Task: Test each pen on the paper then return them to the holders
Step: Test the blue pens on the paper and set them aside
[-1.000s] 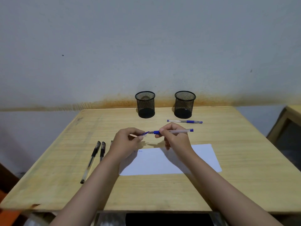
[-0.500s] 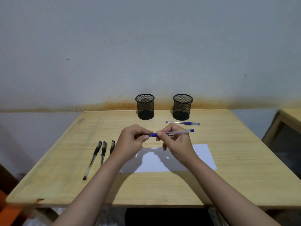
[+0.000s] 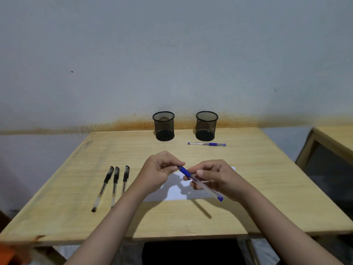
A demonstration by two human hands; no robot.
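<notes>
Swung since half a second ago: blue pen [image 3: 198,181], then level between the hands, now slants from far-left down to near-right, its butt end toward the table's near edge.

Item 1, far left: three black pens [image 3: 114,183], capped, laid side by side on the wooden table [image 3: 267,188], touched by neither hand. Probably queued for testing or already tested; cannot tell which.

Item 2: left hand [image 3: 159,172]. Fingers curled, thumb and forefinger pinched together at the blue pen's cap end. Likely seating or pulling the cap; cannot tell which.

Item 3: blue pen, held in the air above the white paper [image 3: 175,194], which is largely hidden by hands and shadow.

Item 4: right hand [image 3: 214,176]. Fingers wrapped round the clear barrel, clamped, steadying it against the left hand's work.

Item 5, far side: two black mesh holders [image 3: 164,126], upright, apparently without pens, awaiting returns.

Item 6: second blue pen [image 3: 207,144], lying flat just in front of the right-hand holder, well apart from both hands.
</notes>
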